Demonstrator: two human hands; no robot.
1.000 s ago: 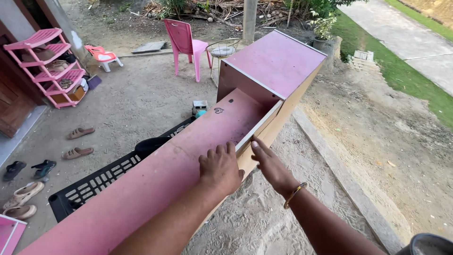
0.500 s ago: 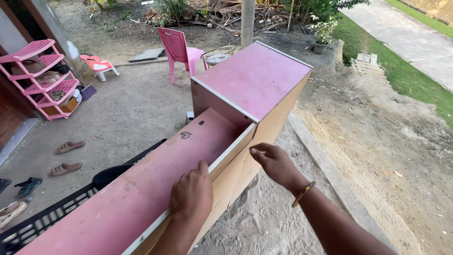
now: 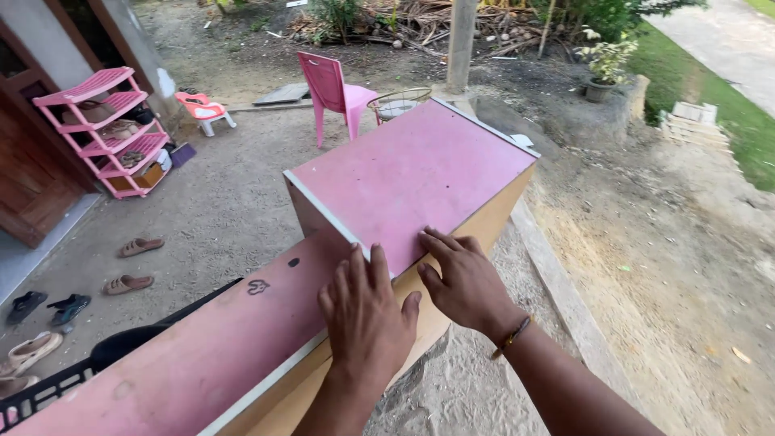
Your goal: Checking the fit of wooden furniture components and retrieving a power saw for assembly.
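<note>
You had the pink cabinet (image 3: 420,173) in front of you, a box of pink-faced board with pale edges and a raw brown side, standing outdoors on sandy ground. A long pink panel (image 3: 210,339) of the same piece ran from it toward the lower left, bearing small dark marks.

Your left hand (image 3: 367,311) lay flat and open on that panel, fingers spread and pointing up toward the box's near corner, palm pressed to the pink face and gripping nothing. Your right hand (image 3: 464,278) was open too, palm down, its fingers resting on the near edge of the box top and the heel over the brown side; it closed on nothing. The two hands sat just beside each other, thumbs almost meeting. A thin bracelet (image 3: 513,337) circled your right wrist.

Under the panel, at lower left, a black plastic crate (image 3: 48,387) showed its grid wall. Beyond the box stood a pink plastic chair (image 3: 335,89), with a wire basket (image 3: 400,101) just beside it and a grey post (image 3: 462,40) behind. A small red-and-white child's chair (image 3: 203,109) sat further left. Against the wall on the left stood a pink tiered shoe rack (image 3: 109,129) holding footwear, next to a brown wooden door (image 3: 28,178). Several sandals (image 3: 129,262) lay scattered on the ground near it. On the right a concrete kerb (image 3: 565,299) ran along bare earth, with a potted plant (image 3: 604,69) and grass well beyond
</note>
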